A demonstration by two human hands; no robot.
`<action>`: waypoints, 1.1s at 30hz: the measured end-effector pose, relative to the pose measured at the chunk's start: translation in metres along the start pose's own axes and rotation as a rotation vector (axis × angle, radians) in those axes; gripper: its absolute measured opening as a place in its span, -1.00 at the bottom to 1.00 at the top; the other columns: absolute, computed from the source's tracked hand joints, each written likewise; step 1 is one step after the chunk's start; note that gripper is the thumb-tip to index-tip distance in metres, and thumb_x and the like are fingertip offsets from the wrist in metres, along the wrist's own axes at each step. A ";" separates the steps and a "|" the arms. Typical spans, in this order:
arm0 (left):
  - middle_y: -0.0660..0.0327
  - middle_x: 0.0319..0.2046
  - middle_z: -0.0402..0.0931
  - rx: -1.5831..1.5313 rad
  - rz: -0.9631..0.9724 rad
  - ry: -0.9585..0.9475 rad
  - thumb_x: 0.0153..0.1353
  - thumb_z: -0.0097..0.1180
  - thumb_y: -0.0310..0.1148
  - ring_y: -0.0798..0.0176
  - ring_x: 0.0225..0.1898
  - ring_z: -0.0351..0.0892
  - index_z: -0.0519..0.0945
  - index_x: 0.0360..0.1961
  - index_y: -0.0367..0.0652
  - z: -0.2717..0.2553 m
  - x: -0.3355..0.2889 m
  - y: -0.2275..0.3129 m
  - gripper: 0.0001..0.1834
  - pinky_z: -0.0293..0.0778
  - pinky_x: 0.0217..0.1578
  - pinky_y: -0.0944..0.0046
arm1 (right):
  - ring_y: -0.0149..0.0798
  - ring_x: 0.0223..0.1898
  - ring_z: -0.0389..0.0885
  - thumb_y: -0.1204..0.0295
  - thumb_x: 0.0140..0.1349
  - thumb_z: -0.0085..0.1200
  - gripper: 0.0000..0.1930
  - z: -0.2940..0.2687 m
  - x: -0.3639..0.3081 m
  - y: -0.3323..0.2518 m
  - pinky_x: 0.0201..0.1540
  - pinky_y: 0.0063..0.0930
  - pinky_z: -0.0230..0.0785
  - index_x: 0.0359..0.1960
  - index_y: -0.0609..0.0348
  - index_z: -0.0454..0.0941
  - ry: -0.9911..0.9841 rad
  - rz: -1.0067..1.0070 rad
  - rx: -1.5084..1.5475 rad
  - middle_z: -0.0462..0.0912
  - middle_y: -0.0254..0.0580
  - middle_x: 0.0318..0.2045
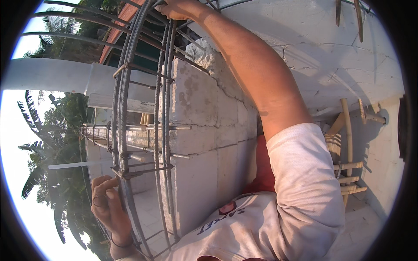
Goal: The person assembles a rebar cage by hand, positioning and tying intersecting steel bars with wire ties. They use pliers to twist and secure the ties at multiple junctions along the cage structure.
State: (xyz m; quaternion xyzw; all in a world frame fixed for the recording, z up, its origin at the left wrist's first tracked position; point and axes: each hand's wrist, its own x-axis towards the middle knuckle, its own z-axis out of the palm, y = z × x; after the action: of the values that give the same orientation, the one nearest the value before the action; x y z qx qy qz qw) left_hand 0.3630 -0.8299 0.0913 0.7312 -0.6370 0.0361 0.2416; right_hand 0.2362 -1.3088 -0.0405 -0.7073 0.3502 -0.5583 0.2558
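Note:
A rebar cage (118, 104) of long ribbed steel bars, tied with square stirrups, runs up the left middle of the view. At the top edge, my right hand (174, 8) is closed at the cage's bars, with part of it cut off by the frame. Lower left, my left hand (106, 202) is beside the outer bars, just below a stirrup (141, 172). Its fingers are curled in and pressed together; whatever they hold is too small to make out. Short bar ends (180, 128) stick out through the cage at mid height.
A wall of pale blocks (204, 100) with cracked joints stands right beside the cage. More bars (82, 21) cross the upper left, above a light grey pipe-like beam (48, 76). Bamboo poles (347, 148) lean at the right. Trees (56, 161) lie beyond.

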 end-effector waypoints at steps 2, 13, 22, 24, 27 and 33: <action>0.29 -0.24 0.42 -0.005 0.026 -0.005 0.44 -0.06 -0.22 0.54 -0.41 0.16 0.57 -0.25 -0.29 0.001 0.002 -0.001 -0.68 0.09 -0.41 0.45 | 0.24 -0.12 0.61 0.24 0.31 0.08 -0.66 -0.012 -0.003 -0.003 -0.11 -0.04 0.42 -0.07 0.28 0.58 -0.003 0.031 -0.017 0.65 0.26 -0.19; 0.15 -0.25 0.46 -0.105 0.007 -0.038 0.42 -0.04 -0.26 0.32 -0.27 0.36 0.60 -0.23 -0.31 -0.002 0.007 0.004 -0.70 0.26 -0.22 0.31 | -0.07 -0.39 0.70 0.40 0.31 0.07 -0.81 -0.015 -0.007 0.013 -0.26 -0.17 0.54 -0.23 0.33 0.58 -0.111 0.159 0.160 0.68 0.17 -0.36; 0.16 -0.26 0.42 -0.186 -0.040 -0.079 0.43 0.00 -0.21 0.32 -0.24 0.33 0.58 -0.26 -0.33 -0.007 0.009 0.005 -0.66 0.23 -0.20 0.32 | 0.06 -0.15 0.69 0.25 0.33 0.13 -0.72 -0.019 -0.021 0.000 -0.06 -0.15 0.48 -0.09 0.18 0.65 0.013 -0.041 -0.187 0.73 0.05 -0.24; 0.14 -0.24 0.43 -0.237 -0.058 -0.070 0.44 -0.02 -0.23 0.31 -0.22 0.34 0.59 -0.23 -0.33 -0.007 0.009 0.007 -0.67 0.24 -0.18 0.31 | -0.10 -0.23 0.71 0.23 0.33 0.16 -0.69 -0.020 -0.022 -0.001 -0.09 -0.28 0.48 -0.13 0.25 0.67 0.023 -0.035 -0.237 0.76 -0.08 -0.29; 0.11 -0.17 0.46 -0.280 -0.048 -0.072 0.44 -0.05 -0.27 0.29 -0.18 0.37 0.59 -0.17 -0.32 -0.007 0.009 0.005 -0.70 0.26 -0.13 0.29 | -0.29 -0.31 0.67 0.25 0.33 0.17 -0.71 -0.024 -0.014 0.012 -0.14 -0.39 0.46 -0.14 0.25 0.68 -0.074 0.049 -0.046 0.76 -0.21 -0.32; -0.01 -0.04 0.49 -0.294 -0.005 -0.044 0.45 -0.06 -0.31 0.23 -0.06 0.46 0.57 -0.07 -0.33 -0.006 0.008 0.000 -0.71 0.35 -0.04 0.24 | -0.35 -0.36 0.62 0.24 0.32 0.18 -0.73 -0.025 -0.021 -0.004 -0.19 -0.39 0.43 -0.22 0.21 0.70 -0.072 0.035 -0.097 0.73 -0.26 -0.39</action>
State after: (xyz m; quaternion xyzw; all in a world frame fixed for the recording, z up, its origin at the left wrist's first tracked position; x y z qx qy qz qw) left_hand 0.3660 -0.8349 0.0993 0.6900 -0.6388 -0.0741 0.3322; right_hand 0.2100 -1.2896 -0.0443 -0.7322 0.3796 -0.5103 0.2436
